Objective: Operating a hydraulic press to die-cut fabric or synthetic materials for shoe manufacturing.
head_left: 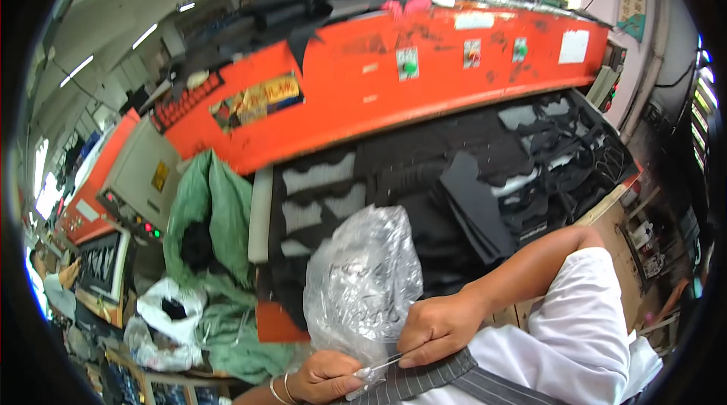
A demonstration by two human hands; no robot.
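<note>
A clear plastic bag (363, 276) with dark handwriting on it stands puffed up in front of me. Its gathered neck is pinched in my left hand (327, 376), which wears thin bangles at the wrist. My right hand (438, 329) is closed in a fist beside the bag, thumb pressed on the fingers. Between the two hands a thin white strand (386, 363) is stretched taut, either string or twisted plastic; I cannot tell which. What the bag contains is not clear. Both hands are close to my striped dark apron (424, 384).
Beyond the bag, a long orange machine (348, 94) with buttons has a bed of cut black fabric (409, 151). A folded dark piece (477, 208) lies on it. Green sacks (208, 215) and a white bag (166, 310) stand at left. Another person (57, 284) is at far left.
</note>
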